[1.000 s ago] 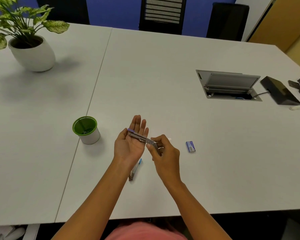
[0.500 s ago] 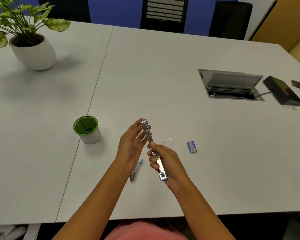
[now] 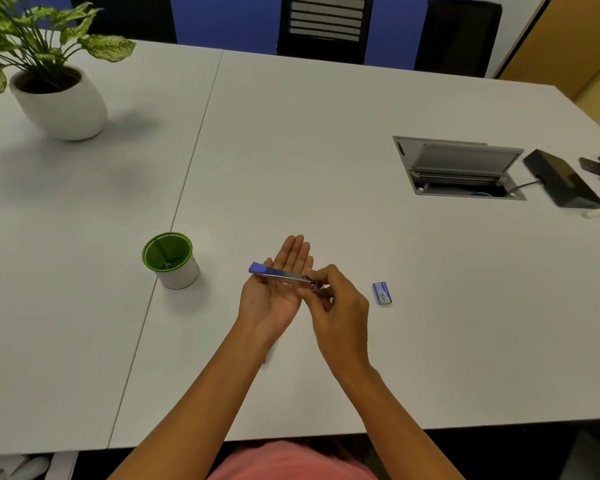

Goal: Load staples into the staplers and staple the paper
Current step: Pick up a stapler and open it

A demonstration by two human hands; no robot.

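A slim metal stapler (image 3: 280, 274) with a blue end lies sideways across the flat palm of my left hand (image 3: 277, 289). My left hand's fingers are straight and apart, pointing away from me. My right hand (image 3: 336, 301) pinches the stapler's right metal end with its fingertips. A small blue staple box (image 3: 381, 293) lies on the white table (image 3: 326, 140) just right of my right hand. No paper is visible. A second stapler that lay under my left arm earlier is mostly hidden, with only a tip (image 3: 264, 360) showing.
A green-rimmed white cup (image 3: 171, 260) stands left of my hands. A potted plant (image 3: 54, 84) sits at the far left. An open cable hatch (image 3: 459, 168) and a black device (image 3: 563, 178) are at the right. Chairs stand behind the table.
Half a second ago my right hand held the stapler upright and lengthwise. It is now laid sideways across my opened left palm, blue end to the left.
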